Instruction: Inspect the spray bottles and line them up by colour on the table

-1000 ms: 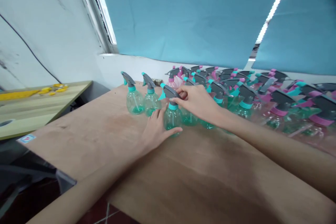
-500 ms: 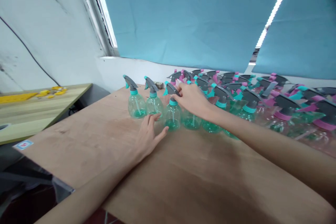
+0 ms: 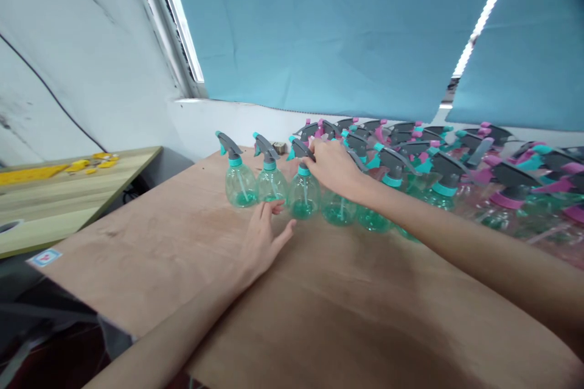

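Observation:
My right hand (image 3: 335,167) grips the grey spray head of a clear green spray bottle (image 3: 303,197), third from the left in the front row. The bottle stands upright with a teal collar and a thin tube inside. My left hand (image 3: 266,234) rests at the table in front of the row, fingers apart, holding nothing. To the left stand two matching bottles, the end spray bottle (image 3: 240,185) and the second spray bottle (image 3: 272,183). Another green bottle (image 3: 338,209) is right beside the gripped one, partly hidden by my right hand and forearm.
Many more spray bottles (image 3: 506,194) with pink or teal parts crowd the right and back of the wooden table (image 3: 182,243). A lower side table (image 3: 55,203) on the left holds yellow pieces (image 3: 84,165). Behind is a blue curtain (image 3: 319,30).
The gripped spray bottle has shifted slightly back, more in line with its neighbours. My right hand stays on its head. The left hand remains in front, and the view has turned a little.

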Motion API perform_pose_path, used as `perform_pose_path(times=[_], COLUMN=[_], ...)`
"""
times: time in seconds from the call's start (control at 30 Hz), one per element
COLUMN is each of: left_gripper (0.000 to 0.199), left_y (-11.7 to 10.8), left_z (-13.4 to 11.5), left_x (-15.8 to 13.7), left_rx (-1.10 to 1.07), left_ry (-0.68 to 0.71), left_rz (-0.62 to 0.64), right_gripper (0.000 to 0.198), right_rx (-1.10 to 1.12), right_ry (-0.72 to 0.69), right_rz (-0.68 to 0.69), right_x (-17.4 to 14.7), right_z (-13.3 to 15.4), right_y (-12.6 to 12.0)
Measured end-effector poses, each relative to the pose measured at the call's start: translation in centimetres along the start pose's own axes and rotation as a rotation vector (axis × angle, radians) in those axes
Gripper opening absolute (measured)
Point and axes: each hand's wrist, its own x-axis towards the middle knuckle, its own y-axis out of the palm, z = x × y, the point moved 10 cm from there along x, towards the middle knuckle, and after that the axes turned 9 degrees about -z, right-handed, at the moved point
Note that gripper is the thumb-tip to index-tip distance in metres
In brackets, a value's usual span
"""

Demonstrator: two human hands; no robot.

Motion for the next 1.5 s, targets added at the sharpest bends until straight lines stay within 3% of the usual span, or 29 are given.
perform_pose_path(times=[0.13,0.27,0.47,0.7,0.8,0.87,1.07,1.3,1.4,1.5], left_gripper=[0.029,0.03,0.029,0.024,0.024,0.024,0.025,0.022,0.033,0.07], left_y=[0.2,0.3,0.3,0.4,0.6,0.7,0.6,1.9,3.5,6.1], left_z=[-0.1,0.0,-0.5,-1.5,-1.5,-1.5,-1.4,-3.1,-5.3,-8.0], left_x=[0.0,-0.1,-0.2,-0.6,-0.7,-0.7,-0.5,-1.2,-2.1,-3.5], left_rx=[-0.011,-0.017,-0.036,-0.041,-0.034,-0.033,-0.053,-0.127,-0.174,-0.342], left_ry=[-0.006,-0.008,-0.002,0.014,0.014,0.009,-0.006,-0.032,-0.039,-0.096], left_rz=[0.019,0.02,0.02,0.051,0.062,0.064,0.054,0.137,0.218,0.393], right_gripper=[0.028,0.038,0.034,0.032,0.041,0.044,0.028,0.03,0.037,0.041], right_rx=[-0.014,-0.016,-0.144,-0.206,-0.235,-0.244,-0.228,-0.177,-0.135,-0.071], right_ry=[0.004,0.006,0.066,0.111,0.131,0.129,0.112,0.082,0.055,0.022], right_rz=[0.001,-0.009,-0.063,-0.095,-0.107,-0.068,0.072,0.164,0.199,0.223], right_x=[-0.3,-0.9,-2.0,-1.9,-1.9,-1.9,-1.8,-3.3,-5.1,-7.4], right_z=[0.0,-0.4,-3.5,-5.0,-5.1,-5.2,-5.8,-5.3,-4.5,-3.4], right_y=[-0.5,-2.6,-6.1,-6.5,-6.7,-6.2,-4.2,-5.8,-7.2,-9.0])
